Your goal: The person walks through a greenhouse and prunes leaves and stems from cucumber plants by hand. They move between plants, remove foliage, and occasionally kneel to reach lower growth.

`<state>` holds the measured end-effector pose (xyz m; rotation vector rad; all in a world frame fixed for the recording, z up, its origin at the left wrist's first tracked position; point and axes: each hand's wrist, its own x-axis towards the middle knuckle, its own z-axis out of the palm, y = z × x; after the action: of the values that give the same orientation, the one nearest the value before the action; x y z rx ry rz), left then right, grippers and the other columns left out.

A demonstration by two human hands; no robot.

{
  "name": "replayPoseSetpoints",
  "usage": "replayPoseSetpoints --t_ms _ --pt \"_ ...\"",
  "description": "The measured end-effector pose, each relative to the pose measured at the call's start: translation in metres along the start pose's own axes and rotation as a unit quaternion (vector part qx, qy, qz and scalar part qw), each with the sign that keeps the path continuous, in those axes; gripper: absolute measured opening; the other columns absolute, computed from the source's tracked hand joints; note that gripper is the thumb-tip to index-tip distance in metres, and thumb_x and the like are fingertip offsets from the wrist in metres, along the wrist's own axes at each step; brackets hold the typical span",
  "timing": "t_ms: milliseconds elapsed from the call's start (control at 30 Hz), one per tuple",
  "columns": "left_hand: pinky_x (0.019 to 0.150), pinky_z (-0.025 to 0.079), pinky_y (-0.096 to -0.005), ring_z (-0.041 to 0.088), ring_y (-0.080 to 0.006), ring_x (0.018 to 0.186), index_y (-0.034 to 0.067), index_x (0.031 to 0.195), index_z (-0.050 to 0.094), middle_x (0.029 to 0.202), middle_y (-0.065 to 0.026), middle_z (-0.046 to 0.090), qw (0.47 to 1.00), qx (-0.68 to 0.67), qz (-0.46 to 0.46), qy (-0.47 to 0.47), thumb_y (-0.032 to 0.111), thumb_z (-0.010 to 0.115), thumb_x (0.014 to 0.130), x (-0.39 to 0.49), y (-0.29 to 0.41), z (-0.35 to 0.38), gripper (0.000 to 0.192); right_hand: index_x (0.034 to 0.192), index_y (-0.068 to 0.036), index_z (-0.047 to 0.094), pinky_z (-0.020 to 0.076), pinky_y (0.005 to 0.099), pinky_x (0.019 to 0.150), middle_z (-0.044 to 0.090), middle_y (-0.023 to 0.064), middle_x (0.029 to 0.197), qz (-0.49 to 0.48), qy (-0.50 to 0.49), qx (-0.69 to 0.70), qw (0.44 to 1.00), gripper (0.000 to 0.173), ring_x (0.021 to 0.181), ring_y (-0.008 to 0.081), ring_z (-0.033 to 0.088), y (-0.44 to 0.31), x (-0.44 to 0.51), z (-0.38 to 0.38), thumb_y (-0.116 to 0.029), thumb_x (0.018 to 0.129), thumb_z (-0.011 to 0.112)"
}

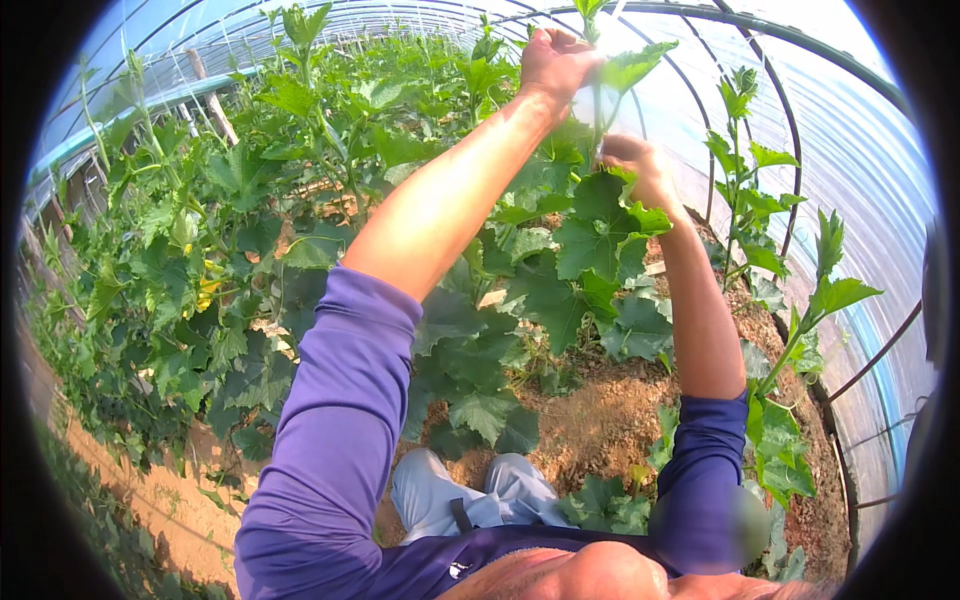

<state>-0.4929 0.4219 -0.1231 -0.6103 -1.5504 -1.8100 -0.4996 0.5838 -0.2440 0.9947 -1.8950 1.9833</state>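
A tall green cucurbit vine with broad lobed leaves rises upright before me. My left hand is raised near its top, its fingers curled in at the stem beside an upper leaf. Lower on the same stem, my right hand pinches with thumb and fingers. Sunlight glare blurs the fingertips of both hands, so any thin string or clip between them cannot be made out. Large dark leaves spread just below the right hand.
Dense vines with yellow flowers fill the left side. More vines stand to the right, along the curved plastic greenhouse wall and its metal hoops. Bare soil lies around my legs. A dirt path runs at lower left.
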Motion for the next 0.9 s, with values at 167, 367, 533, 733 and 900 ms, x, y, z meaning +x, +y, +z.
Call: replayPoseSetpoints --t_ms 167,367,533,733,900 --pt "0.071 0.065 -0.0317 0.071 -0.0201 0.087 0.002 0.114 0.052 0.1 -0.0107 0.068 0.999 0.022 -0.026 -0.032 -0.013 0.072 0.085 -0.008 0.005 0.003 0.039 0.123 -0.006 0.073 0.0572 0.0289 0.077 0.079 0.0093 0.096 -0.125 0.267 -0.114 0.949 0.034 0.084 0.0127 0.074 -0.037 0.001 -0.022 -0.011 0.09 0.073" --pt "0.07 0.063 -0.0305 0.07 -0.0186 0.084 0.002 0.117 0.051 0.103 -0.0095 0.065 0.996 0.04 -0.055 -0.059 -0.01 0.074 0.085 -0.01 0.002 0.006 0.041 0.116 -0.012 0.077 0.0552 0.0252 0.07 0.075 0.0047 0.099 -0.351 0.253 -0.125 0.893 0.022 0.066 0.01 0.067 -0.118 0.062 -0.046 -0.013 0.096 0.07" --pt "0.072 0.063 -0.0305 0.069 -0.0176 0.083 0.004 0.12 0.05 0.102 -0.0082 0.064 0.994 0.014 -0.073 -0.084 -0.009 0.075 0.085 -0.008 -0.007 0.005 0.045 0.122 -0.015 0.07 0.0567 0.0354 0.075 0.073 0.0055 0.085 -0.274 0.234 -0.306 0.881 0.032 0.078 0.0182 0.071 -0.143 0.103 -0.054 -0.019 0.09 0.072" --pt "0.075 0.063 -0.0324 0.07 -0.019 0.086 0.004 0.122 0.048 0.105 -0.0095 0.064 0.991 0.017 -0.093 -0.095 -0.01 0.074 0.084 -0.005 -0.012 0.004 0.048 0.121 -0.008 0.062 0.0575 0.0378 0.078 0.078 0.01 0.096 -0.312 0.179 -0.307 0.881 0.043 0.079 0.0202 0.072 -0.139 0.115 -0.042 -0.014 0.082 0.078" --pt "0.072 0.061 -0.0323 0.069 -0.0189 0.084 0.003 0.121 0.05 0.105 -0.0107 0.065 0.992 0.044 -0.081 -0.08 -0.007 0.075 0.084 -0.006 -0.012 0.001 0.046 0.109 -0.011 0.076 0.0571 0.0348 0.078 0.076 0.0068 0.1 -0.194 0.11 -0.356 0.908 0.025 0.086 0.0198 0.072 -0.131 0.111 -0.048 -0.019 0.086 0.076"
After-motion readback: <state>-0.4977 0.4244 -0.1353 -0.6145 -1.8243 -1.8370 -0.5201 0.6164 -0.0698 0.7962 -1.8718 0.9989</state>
